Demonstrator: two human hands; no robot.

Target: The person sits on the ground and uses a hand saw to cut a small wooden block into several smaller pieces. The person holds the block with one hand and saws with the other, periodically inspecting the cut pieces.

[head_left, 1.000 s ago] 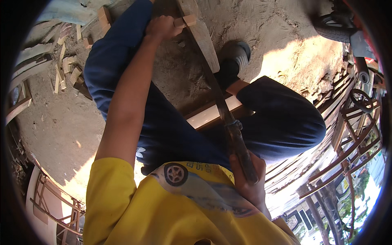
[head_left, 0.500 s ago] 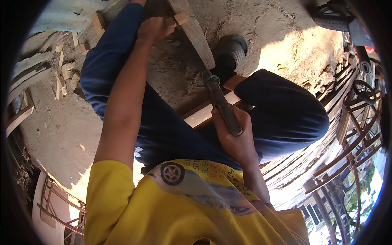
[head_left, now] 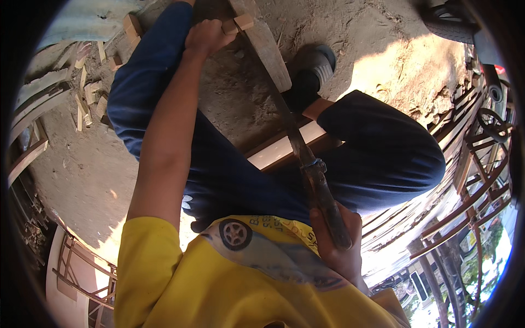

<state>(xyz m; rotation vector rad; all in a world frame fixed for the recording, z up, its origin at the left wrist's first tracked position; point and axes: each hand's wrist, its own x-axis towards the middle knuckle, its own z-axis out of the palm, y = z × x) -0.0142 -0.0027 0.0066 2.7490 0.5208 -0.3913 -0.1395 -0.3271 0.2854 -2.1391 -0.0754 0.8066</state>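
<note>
— Over on the left, scraps of cut wood (head_left: 87,104) lie scattered on the dirt. Then the left hand (head_left: 205,37), clenched around a small wooden block (head_left: 238,24), pinning it near the top of the frame.

— And that block looks light and stiff, I'd say, easy to knock askew, so the pinch low on its side seems the right hold.

— Moving right, the long blade (head_left: 276,71) runs down from the block toward the lap, over a pale plank (head_left: 284,150) between the knees.

— Heavy at the tip, I'd guess; rusty too. The right hand (head_left: 336,243) is wrapped tight round the dark handle (head_left: 328,205), close to the belly.

— Handle's the only safe place to grab it. Shoe (head_left: 314,63) sits just beyond.
</note>
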